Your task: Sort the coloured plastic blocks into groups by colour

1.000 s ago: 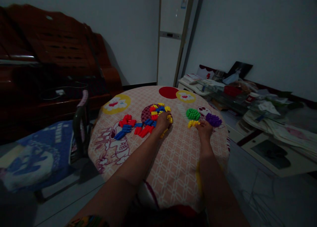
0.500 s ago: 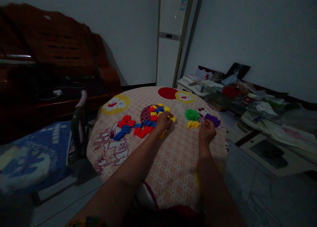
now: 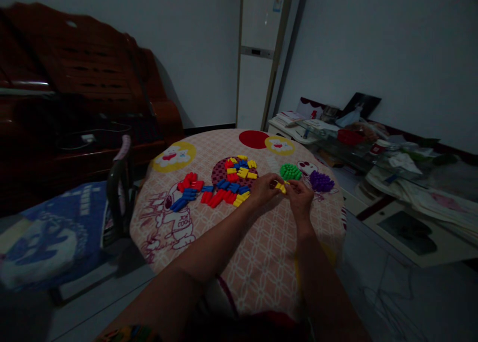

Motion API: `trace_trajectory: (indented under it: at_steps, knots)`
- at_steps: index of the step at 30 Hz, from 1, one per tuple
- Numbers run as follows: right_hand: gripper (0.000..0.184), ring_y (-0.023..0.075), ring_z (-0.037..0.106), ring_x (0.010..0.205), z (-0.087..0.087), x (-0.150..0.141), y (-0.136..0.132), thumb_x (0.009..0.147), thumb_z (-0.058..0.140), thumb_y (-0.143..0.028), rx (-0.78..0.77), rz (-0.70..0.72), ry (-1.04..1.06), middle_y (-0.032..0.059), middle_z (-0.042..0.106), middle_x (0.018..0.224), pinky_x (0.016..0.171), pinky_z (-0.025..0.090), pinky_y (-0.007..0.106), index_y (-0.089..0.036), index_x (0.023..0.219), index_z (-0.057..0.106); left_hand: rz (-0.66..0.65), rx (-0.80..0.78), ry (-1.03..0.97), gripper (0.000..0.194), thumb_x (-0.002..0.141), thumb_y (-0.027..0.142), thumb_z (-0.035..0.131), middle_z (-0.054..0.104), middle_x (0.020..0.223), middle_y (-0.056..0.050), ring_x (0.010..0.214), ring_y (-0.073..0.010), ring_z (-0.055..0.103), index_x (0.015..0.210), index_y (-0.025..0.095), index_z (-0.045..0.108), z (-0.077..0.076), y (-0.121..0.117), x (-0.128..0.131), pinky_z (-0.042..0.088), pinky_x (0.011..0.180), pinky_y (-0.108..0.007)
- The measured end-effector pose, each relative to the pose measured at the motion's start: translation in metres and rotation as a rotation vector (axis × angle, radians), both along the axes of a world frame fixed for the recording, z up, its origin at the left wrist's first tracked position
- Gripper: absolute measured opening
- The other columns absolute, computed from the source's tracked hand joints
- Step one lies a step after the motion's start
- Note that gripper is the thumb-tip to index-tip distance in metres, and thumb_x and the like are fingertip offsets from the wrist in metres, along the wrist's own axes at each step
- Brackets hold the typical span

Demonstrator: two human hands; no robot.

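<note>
Green cluster [image 3: 290, 171] and purple cluster [image 3: 321, 181] lie on the surface [image 3: 257, 242] just beyond and beside the right hand [image 3: 299, 195]; red, blue and yellow pieces [image 3: 232, 186] spread left of the left hand [image 3: 266, 188]. Half a second ago the left hand was over those pieces and the right by the purple cluster; now they meet, fingertips grasping the yellow blocks [image 3: 281, 187] between them, near the green cluster. Fingers partly cover the yellow blocks, so their long axis and direction cannot be told
</note>
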State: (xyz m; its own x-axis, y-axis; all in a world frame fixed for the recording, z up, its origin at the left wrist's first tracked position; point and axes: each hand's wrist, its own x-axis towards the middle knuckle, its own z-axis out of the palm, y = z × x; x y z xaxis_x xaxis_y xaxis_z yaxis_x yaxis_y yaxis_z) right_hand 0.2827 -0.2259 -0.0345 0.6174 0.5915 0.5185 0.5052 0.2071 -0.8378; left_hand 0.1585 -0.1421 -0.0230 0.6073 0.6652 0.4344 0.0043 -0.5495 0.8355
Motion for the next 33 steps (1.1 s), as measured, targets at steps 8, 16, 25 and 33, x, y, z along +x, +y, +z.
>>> trace_trajectory:
  at_steps: [8,16,25,33]
  knots:
    - [0.028,0.0203,0.066,0.070,-0.002,0.032,-0.010,0.075,0.062,-0.039,0.074,-0.415,-0.009,0.0081,0.072,0.081,0.068,0.056,0.032,-0.015,0.086,0.072,0.052,-0.004,-0.004,0.032,0.079,0.005,0.060,0.069,0.116,-0.008,0.090,-0.0138,0.069,0.109,0.017,0.065,-0.002,0.003,-0.005,0.057,0.084,-0.028]
    - [0.019,0.0230,0.063,0.071,-0.006,0.052,-0.024,0.072,0.058,-0.026,-0.065,-0.602,-0.186,0.0101,0.071,0.078,0.072,0.051,0.035,-0.016,0.079,0.072,0.132,-0.001,0.060,0.034,0.079,0.003,0.058,0.071,0.114,-0.009,0.088,-0.0146,0.069,0.109,0.015,0.068,-0.009,0.012,-0.008,0.057,0.086,-0.030]
    - [0.018,0.0243,0.065,0.071,-0.014,0.054,-0.020,0.065,0.058,-0.026,-0.213,-0.454,-0.222,0.0088,0.074,0.076,0.071,0.049,0.034,-0.019,0.075,0.072,0.145,-0.018,0.079,0.035,0.077,0.001,0.057,0.072,0.113,-0.008,0.086,-0.0142,0.069,0.108,0.014,0.069,-0.010,0.013,-0.008,0.057,0.086,-0.030]
    - [0.012,0.0216,0.062,0.074,-0.019,0.051,-0.016,0.070,0.058,-0.026,-0.236,-0.304,-0.392,0.0064,0.071,0.078,0.074,0.048,0.033,-0.021,0.074,0.068,0.139,-0.028,0.097,0.034,0.078,0.002,0.057,0.072,0.112,-0.008,0.086,-0.0150,0.069,0.107,0.015,0.070,-0.011,0.013,-0.007,0.057,0.086,-0.030]
